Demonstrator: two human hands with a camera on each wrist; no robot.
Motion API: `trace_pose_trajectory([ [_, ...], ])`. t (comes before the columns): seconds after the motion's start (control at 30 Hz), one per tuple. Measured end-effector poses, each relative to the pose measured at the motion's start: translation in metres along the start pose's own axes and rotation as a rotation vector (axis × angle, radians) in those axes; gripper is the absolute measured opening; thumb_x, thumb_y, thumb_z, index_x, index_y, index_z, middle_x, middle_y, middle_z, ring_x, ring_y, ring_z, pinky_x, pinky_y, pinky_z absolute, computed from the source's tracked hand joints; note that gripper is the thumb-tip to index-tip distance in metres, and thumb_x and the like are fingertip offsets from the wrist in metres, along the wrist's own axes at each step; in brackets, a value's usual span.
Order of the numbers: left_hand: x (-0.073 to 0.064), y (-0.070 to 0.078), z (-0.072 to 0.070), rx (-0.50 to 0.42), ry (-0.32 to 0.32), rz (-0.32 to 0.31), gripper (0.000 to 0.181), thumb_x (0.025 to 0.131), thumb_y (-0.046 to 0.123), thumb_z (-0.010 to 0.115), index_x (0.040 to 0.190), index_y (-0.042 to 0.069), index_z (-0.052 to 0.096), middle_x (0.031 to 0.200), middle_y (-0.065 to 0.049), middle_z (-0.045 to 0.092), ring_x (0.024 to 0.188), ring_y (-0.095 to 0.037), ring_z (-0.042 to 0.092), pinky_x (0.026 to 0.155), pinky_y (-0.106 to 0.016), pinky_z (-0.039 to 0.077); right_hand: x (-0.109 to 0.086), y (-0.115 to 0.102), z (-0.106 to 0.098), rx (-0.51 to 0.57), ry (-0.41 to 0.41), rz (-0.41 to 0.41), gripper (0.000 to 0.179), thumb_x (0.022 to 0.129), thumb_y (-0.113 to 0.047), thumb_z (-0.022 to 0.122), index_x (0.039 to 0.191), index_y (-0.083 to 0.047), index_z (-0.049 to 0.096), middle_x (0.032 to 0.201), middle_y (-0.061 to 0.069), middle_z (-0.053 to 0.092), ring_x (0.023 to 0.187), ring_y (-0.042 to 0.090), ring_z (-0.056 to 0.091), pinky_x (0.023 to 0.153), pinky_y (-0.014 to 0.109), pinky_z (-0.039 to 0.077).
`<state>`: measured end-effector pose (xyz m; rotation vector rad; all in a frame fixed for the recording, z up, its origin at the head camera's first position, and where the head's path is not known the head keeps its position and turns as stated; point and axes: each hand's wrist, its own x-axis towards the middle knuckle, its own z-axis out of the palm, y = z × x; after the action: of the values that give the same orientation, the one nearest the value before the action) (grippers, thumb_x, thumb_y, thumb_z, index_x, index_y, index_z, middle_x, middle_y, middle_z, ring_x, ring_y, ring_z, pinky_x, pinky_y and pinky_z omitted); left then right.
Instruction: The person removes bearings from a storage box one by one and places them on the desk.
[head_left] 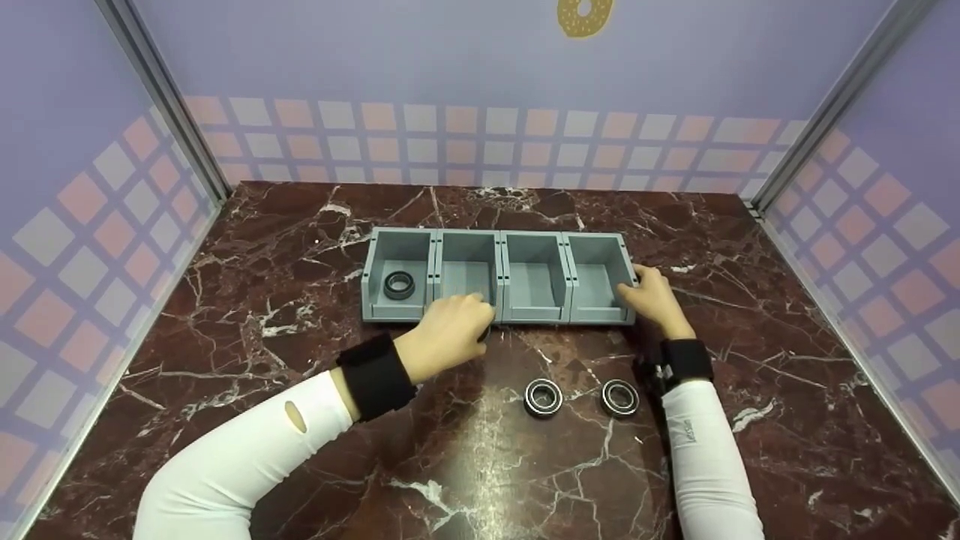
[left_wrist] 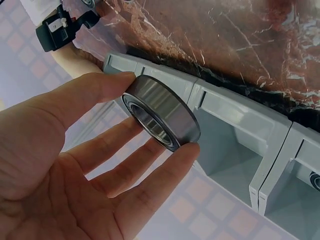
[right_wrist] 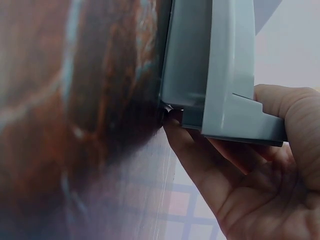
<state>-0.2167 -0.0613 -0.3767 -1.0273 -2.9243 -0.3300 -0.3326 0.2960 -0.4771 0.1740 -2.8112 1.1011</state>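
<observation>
My left hand (head_left: pixel 448 334) pinches a steel ball bearing (left_wrist: pixel 167 107) between thumb and fingertips, in front of the second grey bin from the left. From the head view the back of the hand mostly hides this bearing; the left wrist view shows its ring tilted. My right hand (head_left: pixel 654 301) grips the outer wall of the rightmost bin (head_left: pixel 598 286), thumb over the rim and fingers along the outside. Another bearing (head_left: pixel 399 284) lies inside the leftmost bin (head_left: pixel 397 310).
Two more bearings (head_left: pixel 543 397) (head_left: pixel 619 398) lie on the dark red marble tabletop (head_left: pixel 337 465), in front of the bins. The four-bin row stands toward the back, with a tiled-pattern wall (head_left: pixel 480 135) behind it and side panels at left and right.
</observation>
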Motion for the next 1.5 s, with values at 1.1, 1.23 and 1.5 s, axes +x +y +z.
trace_pose_trajectory([
  [1.1, -0.030, 0.005, 0.033, 0.038, -0.030, 0.042, 0.024, 0.076, 0.005, 0.086, 0.074, 0.005, 0.062, 0.082, -0.014, 0.063, 0.073, -0.037, 0.065, 0.060, -0.049, 0.057, 0.000, 0.000, 0.000, 0.008, -0.010, 0.020, 0.043, 0.089, -0.003, 0.059, 0.129, 0.013, 0.063, 0.115, 0.031, 0.069, 0.099, 0.037, 0.066, 0.087, 0.049, 0.052],
  [1.23, -0.032, 0.005, 0.037, 0.045, -0.032, 0.051, 0.024, 0.075, 0.005, 0.086, 0.073, 0.005, 0.062, 0.081, -0.014, 0.063, 0.073, -0.036, 0.066, 0.059, -0.048, 0.057, 0.000, 0.001, -0.001, 0.014, -0.013, 0.032, 0.045, 0.090, -0.003, 0.058, 0.131, 0.013, 0.062, 0.117, 0.031, 0.069, 0.101, 0.038, 0.066, 0.089, 0.050, 0.052],
  [1.5, -0.039, 0.006, 0.045, 0.064, -0.026, 0.086, 0.025, 0.071, 0.006, 0.087, 0.072, 0.005, 0.062, 0.078, -0.013, 0.061, 0.070, -0.033, 0.065, 0.059, -0.046, 0.056, -0.001, 0.001, 0.000, 0.021, -0.004, 0.019, 0.042, 0.090, -0.003, 0.059, 0.128, 0.014, 0.063, 0.113, 0.032, 0.070, 0.097, 0.038, 0.068, 0.084, 0.047, 0.053],
])
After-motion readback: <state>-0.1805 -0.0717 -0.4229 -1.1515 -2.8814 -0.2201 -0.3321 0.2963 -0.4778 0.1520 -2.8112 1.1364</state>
